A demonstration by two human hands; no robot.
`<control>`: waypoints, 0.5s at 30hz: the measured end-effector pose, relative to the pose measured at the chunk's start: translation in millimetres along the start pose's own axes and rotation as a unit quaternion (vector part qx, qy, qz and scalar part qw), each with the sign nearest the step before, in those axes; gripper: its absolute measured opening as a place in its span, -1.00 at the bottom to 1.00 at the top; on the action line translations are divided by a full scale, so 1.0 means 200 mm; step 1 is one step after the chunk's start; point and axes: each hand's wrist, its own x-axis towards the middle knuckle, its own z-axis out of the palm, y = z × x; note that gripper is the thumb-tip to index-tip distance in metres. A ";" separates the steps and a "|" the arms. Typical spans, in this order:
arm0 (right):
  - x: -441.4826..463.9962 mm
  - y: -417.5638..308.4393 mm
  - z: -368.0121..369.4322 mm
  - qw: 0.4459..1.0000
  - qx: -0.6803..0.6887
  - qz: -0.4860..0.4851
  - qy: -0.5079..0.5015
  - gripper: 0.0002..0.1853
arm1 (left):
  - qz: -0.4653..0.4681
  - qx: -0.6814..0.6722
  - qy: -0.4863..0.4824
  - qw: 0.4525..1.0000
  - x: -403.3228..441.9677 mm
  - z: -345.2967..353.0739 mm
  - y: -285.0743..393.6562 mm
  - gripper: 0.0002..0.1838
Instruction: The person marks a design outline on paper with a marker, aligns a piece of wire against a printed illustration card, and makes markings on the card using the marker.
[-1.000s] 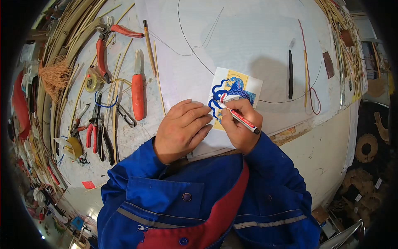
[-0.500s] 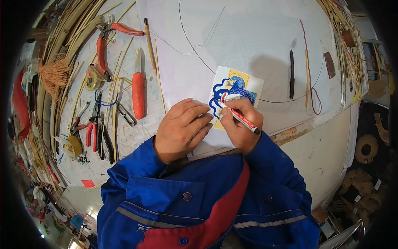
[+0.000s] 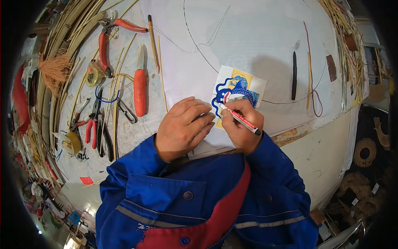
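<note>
My right hand (image 3: 242, 124) is closed round a white, red-lettered marker (image 3: 244, 120) with a black end. The marker's tip meets the left part of a small white card (image 3: 258, 84) that bears a blue fish-like figure (image 3: 238, 93) with curling tentacles on yellow. My left hand (image 3: 186, 126) lies flat beside the card, fingers stretched out, its fingertips at the card's lower left edge. Beneath the card is a large white sheet (image 3: 265, 37).
To the left lie a red-handled knife (image 3: 139, 91), red-handled shears (image 3: 105, 41), pliers (image 3: 93, 124), a tape measure (image 3: 94, 74) and many thin bamboo strips (image 3: 70, 37). A black pen (image 3: 294, 76) and a red cord (image 3: 317, 103) lie to the right. Thin wire (image 3: 195, 47) crosses the sheet.
The marker tip has moved slightly down and left on the card. The whole view has shifted a little; my left hand holds its place beside the card.
</note>
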 end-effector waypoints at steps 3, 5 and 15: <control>0.00 0.00 0.00 1.000 0.003 -0.007 -0.001 -0.82 | 0.000 0.000 0.001 1.000 0.00 0.00 0.00 -0.66; 0.00 0.00 0.00 1.000 0.005 0.001 -0.001 -0.81 | 0.000 -0.002 0.001 1.000 0.00 0.00 0.00 -0.66; 0.00 0.00 -0.01 1.000 0.009 -0.008 -0.013 -0.83 | 0.005 0.003 0.011 1.000 0.01 0.00 0.00 -0.74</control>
